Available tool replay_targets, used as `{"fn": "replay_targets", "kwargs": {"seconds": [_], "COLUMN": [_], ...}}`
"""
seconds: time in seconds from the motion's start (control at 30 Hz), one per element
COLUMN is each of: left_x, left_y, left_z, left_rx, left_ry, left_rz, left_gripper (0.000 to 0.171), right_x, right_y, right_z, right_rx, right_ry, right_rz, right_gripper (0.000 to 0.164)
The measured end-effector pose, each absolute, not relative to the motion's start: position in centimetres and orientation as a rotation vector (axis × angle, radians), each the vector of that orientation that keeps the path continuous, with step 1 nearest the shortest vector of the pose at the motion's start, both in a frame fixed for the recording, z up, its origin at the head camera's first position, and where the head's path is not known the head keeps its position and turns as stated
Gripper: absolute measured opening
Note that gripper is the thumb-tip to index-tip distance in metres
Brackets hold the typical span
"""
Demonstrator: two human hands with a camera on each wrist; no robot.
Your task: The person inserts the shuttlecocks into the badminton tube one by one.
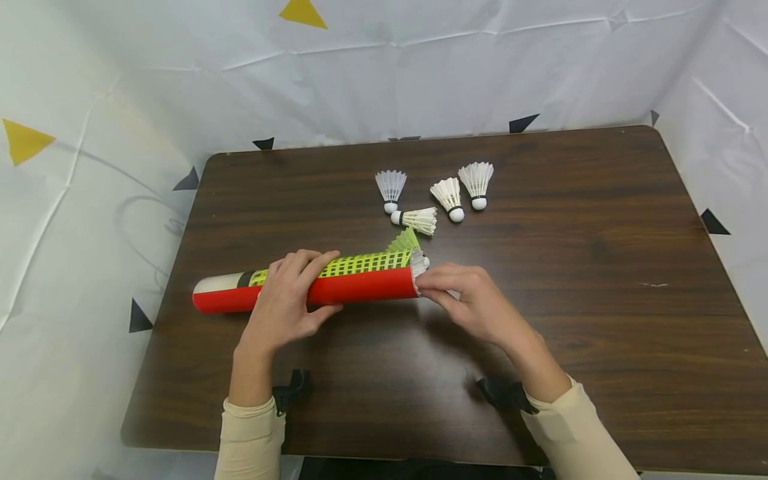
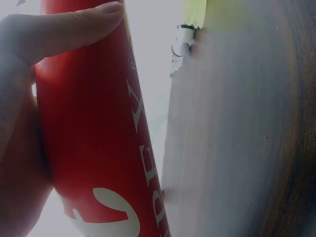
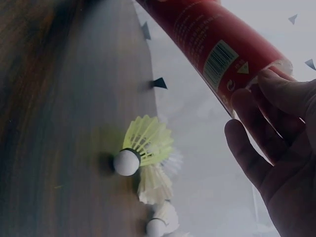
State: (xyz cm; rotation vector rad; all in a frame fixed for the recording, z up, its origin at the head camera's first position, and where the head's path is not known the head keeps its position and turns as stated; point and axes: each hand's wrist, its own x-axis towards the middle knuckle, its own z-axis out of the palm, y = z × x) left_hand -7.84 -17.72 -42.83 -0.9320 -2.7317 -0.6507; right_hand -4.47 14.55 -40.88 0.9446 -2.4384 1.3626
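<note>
A long red tube (image 1: 366, 287) with a yellow-green grid band lies on its side on the dark wooden table (image 1: 600, 267). My left hand (image 1: 288, 293) grips its middle, fingers over the top; its thumb (image 2: 64, 29) presses the red tube (image 2: 94, 138). My right hand (image 1: 468, 300) pinches the rim of the tube's open right end, where a white shuttlecock (image 1: 421, 263) pokes out. In the right wrist view my right hand's fingertips (image 3: 276, 86) sit on the tube (image 3: 207, 39) end. A yellow-green shuttlecock (image 1: 405, 240) (image 3: 145, 140) lies just behind that end.
Several white shuttlecocks lie farther back: one (image 1: 391, 189) upright, one (image 1: 417, 219) on its side, two more (image 1: 449, 197) (image 1: 477, 183) to the right. Two black clamps (image 1: 291, 390) (image 1: 504, 393) sit at the front edge. White sheeting surrounds the table.
</note>
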Motion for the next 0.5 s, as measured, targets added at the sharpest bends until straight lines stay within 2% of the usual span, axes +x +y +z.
{"fn": "replay_targets", "kwargs": {"seconds": [0.5], "left_x": [-7.88], "left_y": [-17.76], "left_z": [-42.85], "left_rx": [-0.929], "left_ry": [-2.732], "left_rz": [-0.663], "left_gripper": [0.087], "right_x": [-5.42], "right_y": [14.27], "right_z": [-40.91], "right_rx": [0.958], "right_ry": [-2.405], "right_rz": [1.432], "right_gripper": [0.022]}}
